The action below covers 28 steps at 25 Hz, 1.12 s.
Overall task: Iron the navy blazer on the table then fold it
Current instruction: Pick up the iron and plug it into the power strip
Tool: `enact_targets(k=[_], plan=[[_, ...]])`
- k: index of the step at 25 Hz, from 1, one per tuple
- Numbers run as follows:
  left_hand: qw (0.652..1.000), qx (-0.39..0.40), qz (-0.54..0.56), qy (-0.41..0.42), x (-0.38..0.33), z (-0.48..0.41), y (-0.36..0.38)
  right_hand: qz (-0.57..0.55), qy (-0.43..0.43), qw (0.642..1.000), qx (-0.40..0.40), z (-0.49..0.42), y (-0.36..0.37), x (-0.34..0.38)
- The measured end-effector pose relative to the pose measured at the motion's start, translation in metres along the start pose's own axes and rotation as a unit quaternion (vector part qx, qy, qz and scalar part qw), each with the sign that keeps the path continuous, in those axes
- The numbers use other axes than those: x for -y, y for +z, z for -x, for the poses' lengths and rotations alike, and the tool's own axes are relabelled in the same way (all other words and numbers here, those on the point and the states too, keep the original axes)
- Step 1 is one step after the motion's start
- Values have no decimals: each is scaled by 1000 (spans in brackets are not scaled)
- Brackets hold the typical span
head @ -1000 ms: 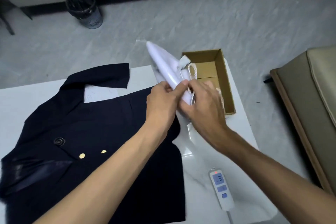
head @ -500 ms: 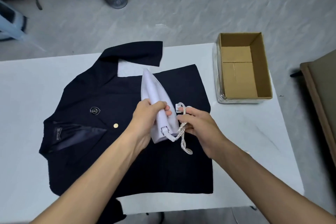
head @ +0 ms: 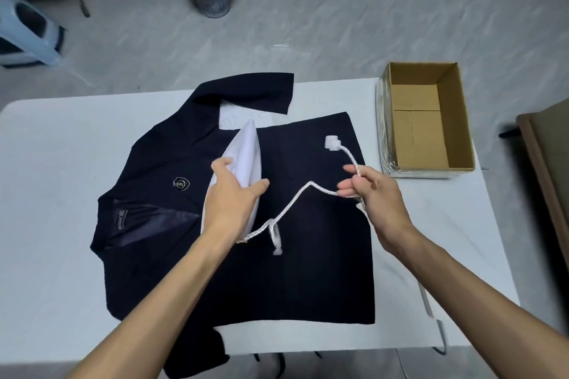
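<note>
Left hand (head: pixel 231 198) clasped round white plastic iron (head: pixel 246 151) atop navy blazer (head: pixel 308 271); right hand (head: pixel 377 198) pinching white braided cord (head: pixel 295 203).

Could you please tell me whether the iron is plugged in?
Unplugged: the white plug is free over the navy blazer, its cord held in the right hand; the left hand holds the iron.

Our left hand (head: pixel 234 200) covers the back half of the iron (head: pixel 243 151), so we cannot see its handle. The cord (head: pixel 295 203) disappears inside the curled fingers of our right hand (head: pixel 375 197). Left of the left hand, the blazer (head: pixel 308 271) has a chest badge (head: pixel 181 184) and a lining label (head: pixel 122 218) too small to read. Both forearms (head: pixel 172 286) run off the bottom edge.
</note>
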<state>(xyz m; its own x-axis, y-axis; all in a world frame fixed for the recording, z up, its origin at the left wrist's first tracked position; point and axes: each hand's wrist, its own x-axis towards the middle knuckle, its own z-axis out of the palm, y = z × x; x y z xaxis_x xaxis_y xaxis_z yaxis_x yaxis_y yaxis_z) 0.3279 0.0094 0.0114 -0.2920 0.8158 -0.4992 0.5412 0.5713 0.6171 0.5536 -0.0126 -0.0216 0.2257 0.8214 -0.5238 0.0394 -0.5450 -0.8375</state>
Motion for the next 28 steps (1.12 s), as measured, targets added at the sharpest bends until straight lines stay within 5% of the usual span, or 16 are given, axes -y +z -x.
enact_targets(k=[4, 10, 18, 28], plan=[[996, 69, -6, 59, -4, 11, 12, -105, -23, 990, 90, 16, 22, 4], [995, 62, -2, 79, 23, 15, 35, -280, 121, 952, 26, 30, 3, -37], [990, 133, 27, 45, 42, 14, 103, -110, 208, 967, -100, 51, -43, -90], [978, 203, -41, 27, 67, 7, 153, -154, 250, 952, -89, 55, -86, -144]])
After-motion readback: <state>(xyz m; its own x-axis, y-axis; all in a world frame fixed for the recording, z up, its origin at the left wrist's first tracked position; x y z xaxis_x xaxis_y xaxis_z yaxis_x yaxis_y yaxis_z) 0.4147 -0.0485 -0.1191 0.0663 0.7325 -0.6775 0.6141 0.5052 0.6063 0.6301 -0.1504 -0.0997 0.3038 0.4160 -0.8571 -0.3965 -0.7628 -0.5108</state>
